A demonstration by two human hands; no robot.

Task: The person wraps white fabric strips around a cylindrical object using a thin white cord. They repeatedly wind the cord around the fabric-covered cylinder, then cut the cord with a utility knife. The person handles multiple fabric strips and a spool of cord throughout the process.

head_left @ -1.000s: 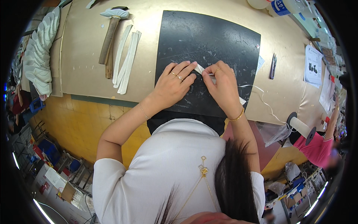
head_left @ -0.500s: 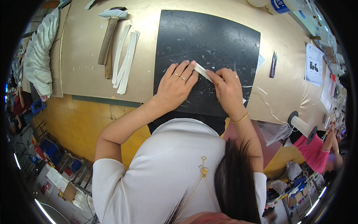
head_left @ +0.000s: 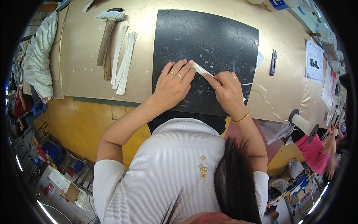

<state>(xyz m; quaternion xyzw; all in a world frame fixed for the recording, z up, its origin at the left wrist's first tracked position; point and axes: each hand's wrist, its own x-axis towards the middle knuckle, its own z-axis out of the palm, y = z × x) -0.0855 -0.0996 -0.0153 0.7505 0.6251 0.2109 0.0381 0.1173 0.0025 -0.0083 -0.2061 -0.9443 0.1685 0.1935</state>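
Note:
A narrow white fabric-like strip [head_left: 201,70] lies slanted over the black mat [head_left: 205,33], between my two hands. The fingertips of my left hand [head_left: 172,84] press on its far left end, the fingers close together. My right hand [head_left: 228,93] pinches the near right end with thumb and bent index finger; that end is hidden under the fingers. Thin white tape [head_left: 265,98] runs out from beside the right hand to a spool [head_left: 302,124] at the table's right edge. I cannot tell how the tape meets the strip.
Left of the mat lie several white strips [head_left: 126,63] and a wooden-handled hammer [head_left: 106,41] with a cloth-wrapped head. Overlapping white pieces [head_left: 41,56] stand at the far left. Thread snips [head_left: 273,61] and printed sheets [head_left: 314,61] lie right. Another person [head_left: 315,147] is beyond the spool.
My right thumb and index finger have shifted slightly left along the strip, and the index finger is straighter. My left hand keeps its place on the far end. The whole view has shifted a little.

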